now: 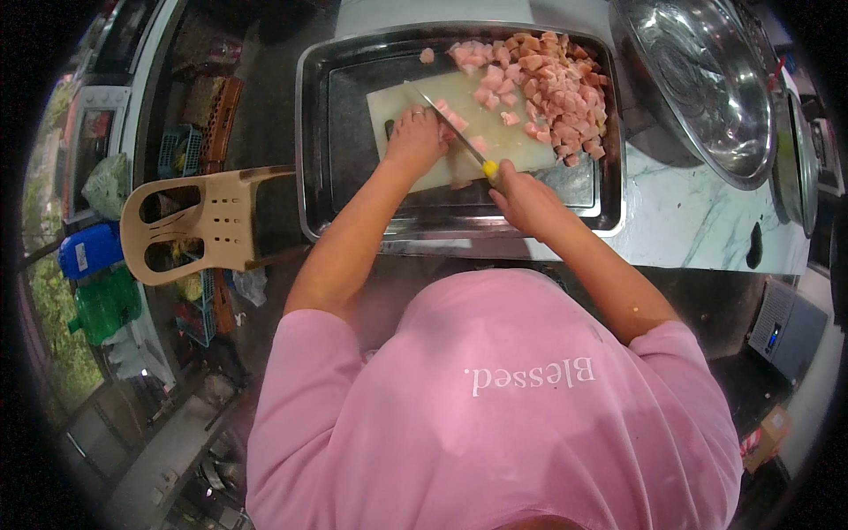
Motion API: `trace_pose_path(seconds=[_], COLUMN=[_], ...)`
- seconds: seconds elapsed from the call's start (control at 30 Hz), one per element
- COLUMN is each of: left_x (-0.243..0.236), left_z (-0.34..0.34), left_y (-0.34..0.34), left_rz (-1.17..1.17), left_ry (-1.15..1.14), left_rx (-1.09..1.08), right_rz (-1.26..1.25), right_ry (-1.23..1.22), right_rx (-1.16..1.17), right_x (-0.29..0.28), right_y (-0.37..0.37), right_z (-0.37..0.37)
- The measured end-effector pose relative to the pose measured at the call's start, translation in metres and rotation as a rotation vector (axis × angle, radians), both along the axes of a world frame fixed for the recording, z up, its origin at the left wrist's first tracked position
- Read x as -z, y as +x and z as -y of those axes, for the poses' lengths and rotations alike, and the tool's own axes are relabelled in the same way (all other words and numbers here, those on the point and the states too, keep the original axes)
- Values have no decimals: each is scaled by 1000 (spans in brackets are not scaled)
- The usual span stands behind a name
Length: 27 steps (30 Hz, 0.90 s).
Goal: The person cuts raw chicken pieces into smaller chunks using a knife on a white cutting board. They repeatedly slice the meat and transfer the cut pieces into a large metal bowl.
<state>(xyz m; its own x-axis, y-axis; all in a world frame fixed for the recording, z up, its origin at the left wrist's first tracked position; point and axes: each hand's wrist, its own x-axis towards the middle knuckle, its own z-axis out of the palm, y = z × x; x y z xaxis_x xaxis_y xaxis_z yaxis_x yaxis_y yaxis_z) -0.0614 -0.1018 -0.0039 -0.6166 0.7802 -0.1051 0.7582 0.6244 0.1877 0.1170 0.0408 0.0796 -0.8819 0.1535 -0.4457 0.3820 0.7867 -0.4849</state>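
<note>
My right hand [525, 199] grips the yellow handle of a knife [452, 131] whose blade slants up and left across a white cutting board [402, 102]. The board lies inside a large steel tray [318, 132]. On the board, my left hand [413, 139] presses down on a piece of pink meat [455, 121] next to the blade. A heap of diced pink meat cubes [552, 84] fills the tray's far right part. My pink shirt covers the lower middle of the view.
A big steel bowl [707, 79] stands on the marble counter [698, 221] right of the tray. A beige plastic chair back [208, 221] juts in at the left. Crates and a blue container [88, 250] crowd the floor on the left.
</note>
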Motion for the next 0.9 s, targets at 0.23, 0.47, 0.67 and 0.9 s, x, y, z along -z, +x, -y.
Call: trace_pose_path(seconds=[0.23, 0.47, 0.67, 0.9], left_x=[3, 4, -6, -22], left_z=[-2, -3, -9, -16], left_y=[-3, 12, 5, 9], left_rz=[41, -22, 59, 23], left_ry=[25, 51, 73, 47], left_rx=[-23, -152, -112, -147], right_rz=[-160, -18, -216, -241], right_ry=[-34, 70, 158, 79], right_rx=[23, -5, 216, 124], right_x=[50, 33, 22, -19], right_y=[-59, 0, -24, 6], right_z=[2, -22, -80, -43])
